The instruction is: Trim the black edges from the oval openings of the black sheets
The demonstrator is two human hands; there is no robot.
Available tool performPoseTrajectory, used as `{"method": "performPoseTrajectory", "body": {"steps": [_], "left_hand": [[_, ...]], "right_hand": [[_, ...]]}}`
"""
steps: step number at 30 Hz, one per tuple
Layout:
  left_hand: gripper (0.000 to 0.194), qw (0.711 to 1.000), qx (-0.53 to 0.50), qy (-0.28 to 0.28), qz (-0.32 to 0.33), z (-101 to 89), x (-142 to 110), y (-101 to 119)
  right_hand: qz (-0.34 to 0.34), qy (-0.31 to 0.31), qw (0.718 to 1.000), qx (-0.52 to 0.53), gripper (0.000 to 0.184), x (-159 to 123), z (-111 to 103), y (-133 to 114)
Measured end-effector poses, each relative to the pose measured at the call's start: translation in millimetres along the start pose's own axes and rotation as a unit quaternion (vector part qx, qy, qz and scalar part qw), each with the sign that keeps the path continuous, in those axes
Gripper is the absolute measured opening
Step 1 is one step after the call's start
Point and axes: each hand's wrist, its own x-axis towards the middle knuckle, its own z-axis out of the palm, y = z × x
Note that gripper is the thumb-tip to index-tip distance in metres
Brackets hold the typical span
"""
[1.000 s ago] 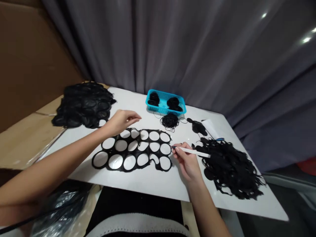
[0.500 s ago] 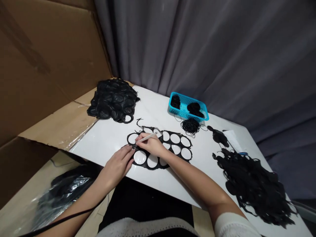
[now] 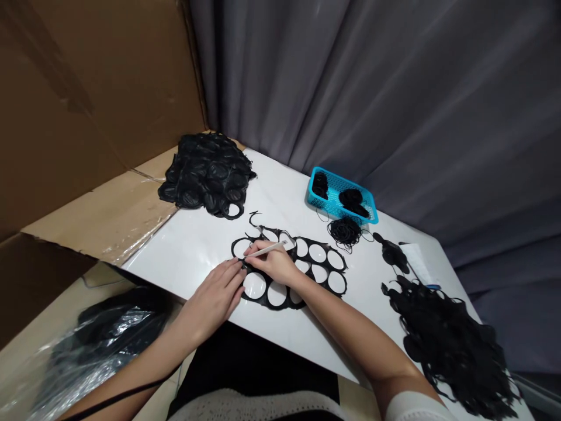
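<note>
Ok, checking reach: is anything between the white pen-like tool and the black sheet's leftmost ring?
Nothing visible. The white pen-like tool in the right hand lies at the leftmost ring; the left hand sits below it, not between.

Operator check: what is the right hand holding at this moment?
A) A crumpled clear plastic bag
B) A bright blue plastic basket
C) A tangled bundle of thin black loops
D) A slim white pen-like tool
D: the right hand pinches the slim white pen-like tool between its fingers, above the black sheet with round holes.
</note>
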Motion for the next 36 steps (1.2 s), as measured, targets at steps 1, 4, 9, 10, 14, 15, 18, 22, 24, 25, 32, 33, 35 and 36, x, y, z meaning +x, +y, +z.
{"method": "performPoseTrajectory", "body": {"steps": [1, 4, 9, 10, 14, 15, 18, 22, 24, 25, 32, 33, 35, 36], "left_hand": [[0.033, 1.000, 0.003, 0.003, 0.003, 0.4, 0, 0], [0.032, 1.000, 0.011, 0.005, 0.007, 1.1, 0, 0], [0.031, 1.000, 0.006, -0.001, 0.004, 2.1, 0, -1], [0.030, 1.000, 0.009, -0.001, 0.007, 2.1, 0, -1], [0.028, 0.999, 0.036, 0.006, 0.031, -0.4, 2, -2], [0.027, 0.998, 0.041, 0.008, 0.037, -1.9, 3, -2], [0.027, 0.998, 0.053, 0.009, 0.045, -8.0, 6, -2], [0.027, 0.998, 0.049, 0.009, 0.027, -12.2, 10, 1], [0.028, 0.999, 0.042, 0.016, 0.025, -9.7, 12, 3], [0.030, 0.999, 0.039, 0.017, 0.031, -7.6, 13, 3], [0.040, 0.996, 0.055, -0.023, 0.069, 3.8, 14, 2], [0.040, 0.996, 0.058, -0.029, 0.064, 3.7, 14, 2], [0.041, 0.996, 0.060, -0.034, 0.054, 3.4, 13, 2], [0.041, 0.996, 0.060, -0.034, 0.051, 3.5, 13, 2]], "right_hand": [[-0.003, 0.002, 1.000, -0.008, 0.011, 0, 0, 0], [-0.021, 0.005, 0.999, -0.044, 0.011, -1, 0, -1], [-0.076, -0.027, 0.980, -0.182, 0.010, -7, 7, -3], [-0.098, -0.045, 0.966, -0.233, 0.010, -6, 8, -5], [-0.153, -0.022, 0.912, -0.381, 0.013, 22, -18, -19], [-0.136, 0.037, 0.911, -0.387, 0.014, 33, -32, -22], [-0.055, 0.254, 0.900, -0.349, 0.018, 60, -78, -29], [-0.035, 0.245, 0.938, -0.241, 0.016, 49, -96, -25], [-0.014, 0.143, 0.974, -0.177, 0.016, 26, -81, -20], [0.000, 0.092, 0.985, -0.147, 0.015, 13, -70, -17], [0.046, 0.017, 0.998, -0.044, 0.015, -38, -26, -5], [0.050, 0.020, 0.998, -0.039, 0.015, -38, -25, -4], [0.052, 0.022, 0.998, -0.037, 0.014, -39, -24, -1], [0.051, 0.023, 0.998, -0.041, 0.013, -38, -23, 0]]}}
